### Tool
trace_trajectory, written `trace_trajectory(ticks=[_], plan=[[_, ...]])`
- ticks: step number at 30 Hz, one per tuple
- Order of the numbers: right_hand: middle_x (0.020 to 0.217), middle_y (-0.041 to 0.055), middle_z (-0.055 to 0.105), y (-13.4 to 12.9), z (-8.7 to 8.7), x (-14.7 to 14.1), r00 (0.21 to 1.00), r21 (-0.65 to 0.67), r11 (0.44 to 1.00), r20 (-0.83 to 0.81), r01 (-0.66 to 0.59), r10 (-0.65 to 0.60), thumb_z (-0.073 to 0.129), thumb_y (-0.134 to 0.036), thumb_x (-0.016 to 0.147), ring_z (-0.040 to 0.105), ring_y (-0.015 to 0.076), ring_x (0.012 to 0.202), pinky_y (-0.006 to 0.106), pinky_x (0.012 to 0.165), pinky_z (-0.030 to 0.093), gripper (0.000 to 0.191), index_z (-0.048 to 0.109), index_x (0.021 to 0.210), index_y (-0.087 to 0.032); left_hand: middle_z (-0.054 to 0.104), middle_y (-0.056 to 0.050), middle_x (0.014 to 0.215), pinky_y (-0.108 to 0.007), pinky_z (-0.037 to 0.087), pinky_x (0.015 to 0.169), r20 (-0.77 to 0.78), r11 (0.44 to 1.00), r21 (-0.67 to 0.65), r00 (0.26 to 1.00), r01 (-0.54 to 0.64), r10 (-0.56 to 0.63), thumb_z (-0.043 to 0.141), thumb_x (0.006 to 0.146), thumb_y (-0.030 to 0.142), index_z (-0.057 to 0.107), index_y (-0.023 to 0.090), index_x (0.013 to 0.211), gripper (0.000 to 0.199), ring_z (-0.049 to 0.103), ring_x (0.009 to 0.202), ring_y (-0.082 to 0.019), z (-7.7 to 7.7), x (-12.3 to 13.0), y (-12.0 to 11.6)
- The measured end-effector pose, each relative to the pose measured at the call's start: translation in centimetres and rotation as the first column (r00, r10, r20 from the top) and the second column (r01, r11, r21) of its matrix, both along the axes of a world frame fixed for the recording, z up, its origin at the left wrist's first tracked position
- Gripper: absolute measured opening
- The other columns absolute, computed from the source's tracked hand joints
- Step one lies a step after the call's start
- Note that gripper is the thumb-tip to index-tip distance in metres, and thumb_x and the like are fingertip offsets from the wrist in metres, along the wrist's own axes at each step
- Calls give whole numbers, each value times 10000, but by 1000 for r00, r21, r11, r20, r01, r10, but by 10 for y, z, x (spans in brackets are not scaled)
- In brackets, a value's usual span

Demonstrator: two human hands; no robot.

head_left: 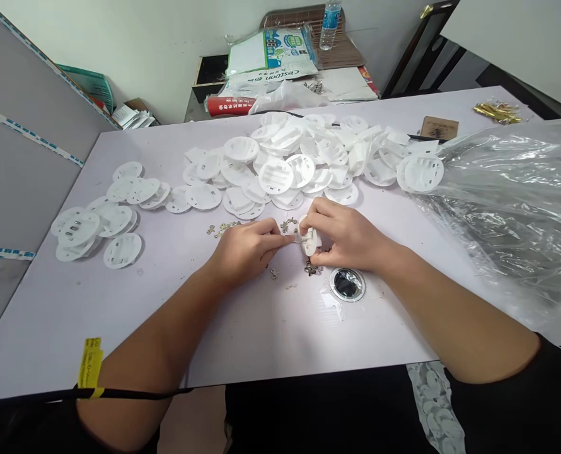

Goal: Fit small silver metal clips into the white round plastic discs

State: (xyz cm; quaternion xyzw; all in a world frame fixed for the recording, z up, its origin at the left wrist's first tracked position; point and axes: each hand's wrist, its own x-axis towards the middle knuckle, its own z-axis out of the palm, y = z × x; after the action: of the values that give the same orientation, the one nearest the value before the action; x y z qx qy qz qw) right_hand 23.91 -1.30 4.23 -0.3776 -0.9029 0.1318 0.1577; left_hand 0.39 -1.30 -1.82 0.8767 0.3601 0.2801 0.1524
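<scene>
My right hand point(344, 233) is closed round a white round plastic disc point(310, 241), tilted up on its edge above the table. My left hand point(245, 249) reaches in from the left, its index finger and thumb pressed together at the disc's near face; what they pinch, if anything, is too small to make out. Small metal pieces point(311, 268) lie under my right hand, and another small metal piece point(274, 274) is below my left fingertips. More metal bits point(224, 228) are scattered behind my left hand.
A big heap of white discs point(280, 157) spreads along the back, with a smaller pile of discs point(79, 230) at left. A round metal-rimmed fitting point(347, 285) sits in the tabletop. Clear plastic sheeting point(512, 221) covers the right side. A black cable point(129, 395) runs along the front edge.
</scene>
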Motion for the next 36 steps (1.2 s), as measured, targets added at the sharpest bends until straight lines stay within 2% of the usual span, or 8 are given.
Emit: trace_trajectory(ticks=[12,24,29,36], plan=[[876,19,492,1,0,1,1000,-16,1000,-26,-12,12,654,-82,657,454,140,741,243,585,347,296,562,921,-181,689,-1,870,-211,293,552,-60,995,-85,997,-47,42,457,998,254,781,345,1092,349,490,632,-63,5,5,-3],[860,6,481,1,1,1,998,-55,999,-68,-4,0,666,-45,626,430,117,693,236,567,319,304,540,865,-184,659,-3,848,-215,235,526,-107,995,-57,991,-87,81,444,958,167,779,341,1053,389,478,633,-74,3,8,-3],[851,-5,451,2,4,3,997,-166,986,-77,16,-29,700,-60,613,388,84,619,224,516,288,299,530,826,-183,577,-7,812,-244,160,514,-154,997,1,985,-73,72,444,915,141,753,316,1003,366,380,589,-84,-1,9,-3],[826,-5,440,4,7,-2,999,-161,987,-41,21,-28,676,-58,602,383,93,628,220,502,279,285,517,800,-186,451,6,746,-262,101,505,-208,996,64,975,-65,77,431,837,65,682,264,887,324,210,559,-89,-2,11,-4]])
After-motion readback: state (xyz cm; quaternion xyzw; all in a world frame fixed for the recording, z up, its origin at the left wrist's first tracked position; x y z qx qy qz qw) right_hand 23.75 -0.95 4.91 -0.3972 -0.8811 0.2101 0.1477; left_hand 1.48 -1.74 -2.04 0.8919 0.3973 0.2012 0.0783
